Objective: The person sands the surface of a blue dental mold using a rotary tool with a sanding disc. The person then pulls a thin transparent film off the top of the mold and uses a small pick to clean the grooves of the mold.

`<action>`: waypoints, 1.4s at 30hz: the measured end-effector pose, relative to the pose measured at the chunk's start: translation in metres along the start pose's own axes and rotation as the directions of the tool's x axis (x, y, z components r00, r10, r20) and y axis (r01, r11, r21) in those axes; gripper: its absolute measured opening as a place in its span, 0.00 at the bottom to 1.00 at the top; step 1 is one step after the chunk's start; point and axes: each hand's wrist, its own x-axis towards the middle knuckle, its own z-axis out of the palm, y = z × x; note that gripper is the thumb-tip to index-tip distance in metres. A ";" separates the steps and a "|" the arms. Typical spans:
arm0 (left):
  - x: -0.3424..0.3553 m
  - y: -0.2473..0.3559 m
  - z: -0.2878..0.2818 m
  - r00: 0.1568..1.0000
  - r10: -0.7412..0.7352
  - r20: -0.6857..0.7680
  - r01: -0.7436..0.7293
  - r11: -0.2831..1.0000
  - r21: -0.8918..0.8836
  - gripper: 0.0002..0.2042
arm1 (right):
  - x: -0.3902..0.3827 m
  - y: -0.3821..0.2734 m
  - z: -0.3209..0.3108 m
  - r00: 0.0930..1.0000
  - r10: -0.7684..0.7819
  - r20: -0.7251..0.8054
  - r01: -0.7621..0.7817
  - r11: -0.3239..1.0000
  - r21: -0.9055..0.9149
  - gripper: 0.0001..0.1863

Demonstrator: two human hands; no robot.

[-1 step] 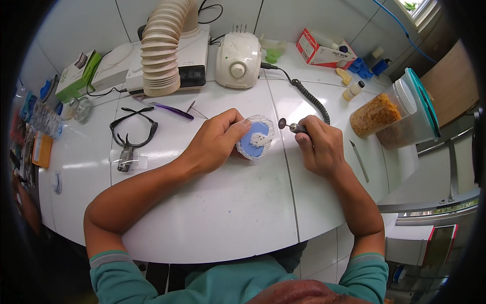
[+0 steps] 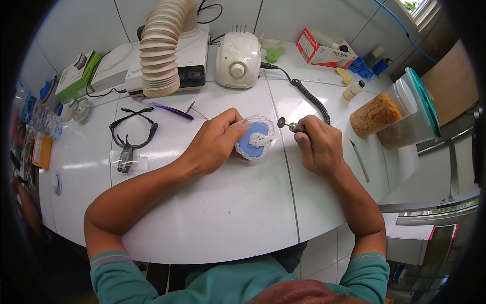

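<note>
My left hand (image 2: 215, 142) is closed around a round piece with a blue face and a knobbly white rim (image 2: 249, 146). A raised white lump sits on the blue face, near its right side. In my right hand (image 2: 323, 147) is the handpiece of a rotary tool (image 2: 297, 127), gripped like a pen. Its tip carries a small dark disc (image 2: 281, 122), which points left and stands just right of the white rim, apart from it. The fingers of my left hand partly hide the piece's left edge.
Behind my hands stands a white control unit (image 2: 238, 61) with a coiled black cord (image 2: 311, 96). A ribbed hose (image 2: 161, 50) hangs at back left. Black-framed glasses (image 2: 152, 133) lie left, a thin metal blade (image 2: 359, 161) right, beside a tub of orange granules (image 2: 374, 115).
</note>
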 end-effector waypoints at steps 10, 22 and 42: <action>0.000 0.000 -0.003 0.999 0.040 0.013 -0.041 0.980 0.194 0.13 | 0.006 0.003 0.021 0.996 -0.061 -0.073 0.048 0.985 -0.165 0.20; 0.000 -0.001 -0.003 0.997 0.072 -0.021 -0.065 0.968 0.242 0.15 | 0.006 0.000 0.022 0.999 -0.053 -0.005 0.051 0.976 -0.213 0.19; -0.002 0.002 -0.002 0.996 0.078 -0.039 -0.066 0.965 0.252 0.15 | 0.007 0.001 0.024 0.999 -0.051 -0.013 0.047 0.976 -0.213 0.21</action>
